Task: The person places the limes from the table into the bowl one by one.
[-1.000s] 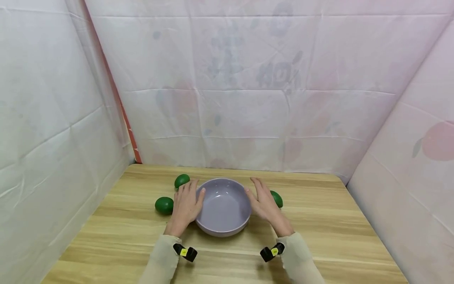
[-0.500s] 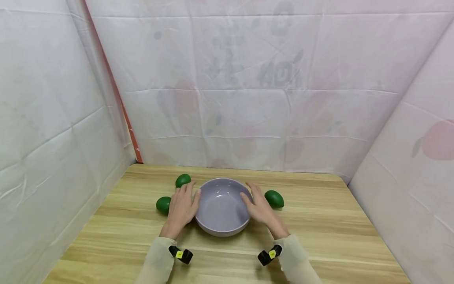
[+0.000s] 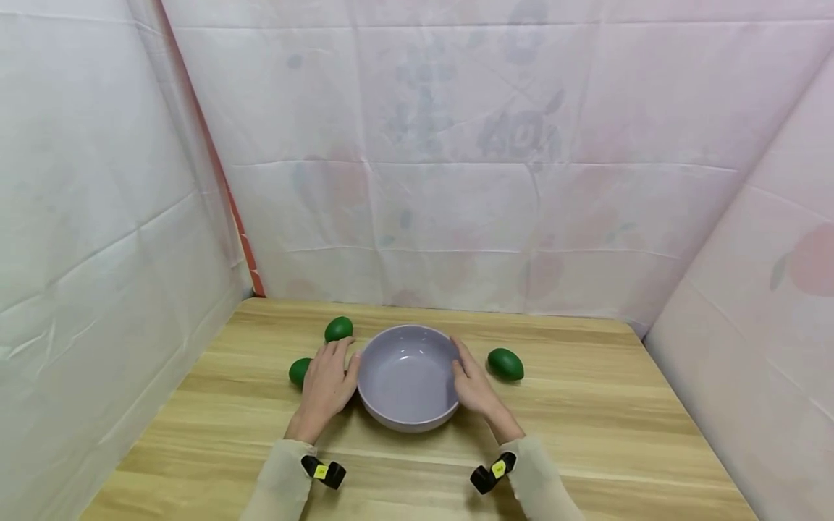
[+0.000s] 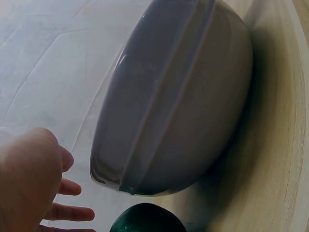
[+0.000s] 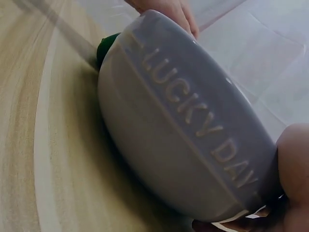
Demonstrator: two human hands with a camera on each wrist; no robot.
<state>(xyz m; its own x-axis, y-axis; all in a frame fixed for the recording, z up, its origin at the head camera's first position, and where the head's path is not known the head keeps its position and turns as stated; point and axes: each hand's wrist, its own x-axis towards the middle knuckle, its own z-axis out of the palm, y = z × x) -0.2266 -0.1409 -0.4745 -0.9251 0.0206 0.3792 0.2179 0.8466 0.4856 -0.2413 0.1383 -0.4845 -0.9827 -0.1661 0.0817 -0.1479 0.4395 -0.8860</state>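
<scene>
A round lilac-grey bowl (image 3: pixel 408 380) stands on the wooden table, its inside bare. In the right wrist view its outer wall (image 5: pixel 183 121) bears the raised words LUCKY DAY. My right hand (image 3: pixel 476 391) holds the bowl's right side, thumb at the rim and fingers along the outside. To the left of the bowl my left hand (image 3: pixel 326 383) has its fingers stretched out; the left wrist view shows a gap between it and the bowl. Two smooth dark green oval fruits (image 3: pixel 339 328) lie near the left hand, the nearer green fruit (image 3: pixel 299 372) partly hidden behind it.
A third green fruit (image 3: pixel 505 364) lies on the table to the right of the right hand. White printed sheets (image 3: pixel 456 181) enclose the table (image 3: pixel 619 434) at the back and both sides. Each wrist carries a small black camera (image 3: pixel 323 472).
My left hand has drawn slightly left and toward me, away from the bowl. The right hand has closed in on the bowl's right rim. The bowl stays about where it was.
</scene>
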